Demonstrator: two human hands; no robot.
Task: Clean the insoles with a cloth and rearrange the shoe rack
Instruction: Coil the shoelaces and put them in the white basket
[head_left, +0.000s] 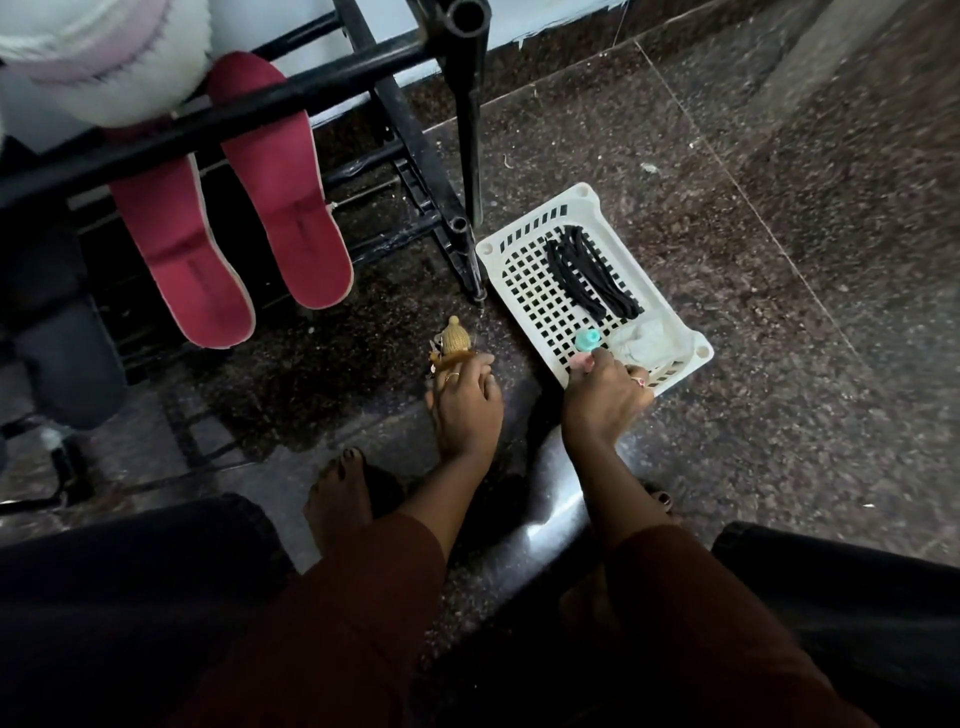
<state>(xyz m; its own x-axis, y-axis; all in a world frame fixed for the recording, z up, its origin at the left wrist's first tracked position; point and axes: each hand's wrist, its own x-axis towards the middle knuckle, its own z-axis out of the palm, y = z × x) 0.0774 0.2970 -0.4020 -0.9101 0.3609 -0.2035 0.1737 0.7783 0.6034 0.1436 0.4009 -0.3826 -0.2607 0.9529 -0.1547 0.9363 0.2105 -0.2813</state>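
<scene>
A black metal shoe rack (405, 130) stands at the upper left. Two red slipper soles (291, 208) hang over its bars, under a white fluffy slipper top (104, 57). On the floor beside the rack lies a white plastic basket (524, 228). My left hand (465, 410) grips a tan knitted keychain with keys (454, 340) just above the floor. My right hand (605, 395) reaches into the basket's near corner and pinches a small teal-capped item (588, 340). Black laces (589, 270) and a pale cloth (649, 338) lie in the basket.
Dark speckled granite floor (779, 260) spreads to the right. My bare feet (337, 499) stand on it close to the hands. A dark shoe (67, 364) sits low on the rack at the left. A white wall base runs along the top.
</scene>
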